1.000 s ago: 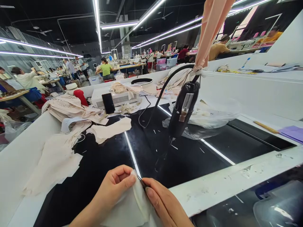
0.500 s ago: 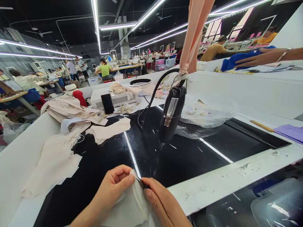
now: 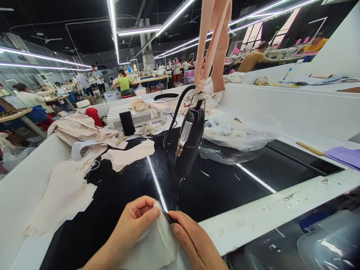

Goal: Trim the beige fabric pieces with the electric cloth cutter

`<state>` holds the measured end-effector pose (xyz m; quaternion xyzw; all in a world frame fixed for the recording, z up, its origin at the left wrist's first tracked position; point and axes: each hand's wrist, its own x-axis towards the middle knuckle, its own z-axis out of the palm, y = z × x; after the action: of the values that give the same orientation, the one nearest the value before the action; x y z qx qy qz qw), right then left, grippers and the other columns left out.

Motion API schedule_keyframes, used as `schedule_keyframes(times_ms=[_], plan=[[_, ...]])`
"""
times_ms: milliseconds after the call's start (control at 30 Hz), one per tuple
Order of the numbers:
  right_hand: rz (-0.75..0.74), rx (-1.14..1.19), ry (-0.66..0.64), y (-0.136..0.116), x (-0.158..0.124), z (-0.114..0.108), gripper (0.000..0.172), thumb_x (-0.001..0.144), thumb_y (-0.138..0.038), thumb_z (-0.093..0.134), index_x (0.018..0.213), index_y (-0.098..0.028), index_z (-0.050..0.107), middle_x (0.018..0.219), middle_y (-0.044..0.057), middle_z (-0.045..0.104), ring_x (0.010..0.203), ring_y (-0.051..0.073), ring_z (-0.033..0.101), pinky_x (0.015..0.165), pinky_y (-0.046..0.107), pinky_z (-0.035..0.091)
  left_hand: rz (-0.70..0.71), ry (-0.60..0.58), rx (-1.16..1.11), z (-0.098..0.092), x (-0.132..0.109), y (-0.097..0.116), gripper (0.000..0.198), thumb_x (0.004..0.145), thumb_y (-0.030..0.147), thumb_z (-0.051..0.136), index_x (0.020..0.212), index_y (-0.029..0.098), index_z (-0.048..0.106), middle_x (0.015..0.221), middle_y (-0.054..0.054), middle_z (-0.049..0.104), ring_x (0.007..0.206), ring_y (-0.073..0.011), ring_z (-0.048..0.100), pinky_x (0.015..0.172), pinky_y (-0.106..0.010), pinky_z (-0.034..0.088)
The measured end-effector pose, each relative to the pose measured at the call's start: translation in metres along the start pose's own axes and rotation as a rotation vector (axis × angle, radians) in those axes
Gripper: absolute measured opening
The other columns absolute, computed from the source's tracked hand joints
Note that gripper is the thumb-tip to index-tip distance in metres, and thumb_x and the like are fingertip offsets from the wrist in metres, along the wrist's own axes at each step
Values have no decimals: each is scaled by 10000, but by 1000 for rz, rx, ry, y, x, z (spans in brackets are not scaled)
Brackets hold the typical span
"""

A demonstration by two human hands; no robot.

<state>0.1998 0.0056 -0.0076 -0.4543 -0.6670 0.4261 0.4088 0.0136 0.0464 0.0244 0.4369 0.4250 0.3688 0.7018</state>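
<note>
My left hand (image 3: 137, 221) is closed, pinching the upper edge of a white fabric piece (image 3: 153, 247) between thumb and fingers. My right hand (image 3: 194, 236) is closed around a small dark pointed tool (image 3: 167, 216), whose tip touches the fabric edge beside my left thumb. Most of the tool is hidden in my fingers, so its exact kind cannot be told. The fabric hangs down between both hands, over the near edge of the glossy black tabletop (image 3: 118, 191). Beyond my hands, a black corded hand tool (image 3: 189, 144) with a metal lever hangs from peach fabric strips (image 3: 209, 48).
Cream fabric pieces (image 3: 62, 191) lie at the left, with a phone (image 3: 127, 123) leaning on a white vented box (image 3: 115, 118) behind. A clear plastic bag (image 3: 239, 137) of scraps rests right of the hanging tool. A pencil (image 3: 310, 148) and purple sheet (image 3: 344, 157) lie far right.
The hanging black tool and its peach strips have swung left. Another person's hand with blue cloth has left the upper right. My hands look almost unmoved.
</note>
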Motion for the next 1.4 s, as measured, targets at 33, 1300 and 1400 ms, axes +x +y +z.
schedule_keyframes(times_ms=[33, 1300, 1400], plan=[[-9, -1, 1, 1, 0, 1, 356, 1041, -452, 358, 1118, -245, 638, 928, 45, 690, 874, 203, 672, 826, 307, 519, 0, 1, -1, 0, 0, 0, 377, 735, 503, 858, 839, 171, 714, 690, 16, 632, 607, -85, 562, 587, -166, 422], [71, 29, 23, -11, -2, 1, 312, 1040, -428, 392, 1088, -241, 637, 970, 32, 706, 866, 192, 660, 829, 303, 502, 3, 10, 59, -2, 0, -3, 424, 715, 547, 851, 825, 163, 708, 695, -7, 650, 600, -101, 542, 587, -192, 414], [64, 23, 27, -11, -2, 1, 320, 1039, -439, 390, 1097, -236, 630, 984, 42, 705, 868, 198, 661, 838, 313, 507, -1, 9, 56, -2, 0, -4, 423, 721, 543, 849, 827, 159, 706, 696, -11, 650, 597, -101, 540, 587, -196, 409]])
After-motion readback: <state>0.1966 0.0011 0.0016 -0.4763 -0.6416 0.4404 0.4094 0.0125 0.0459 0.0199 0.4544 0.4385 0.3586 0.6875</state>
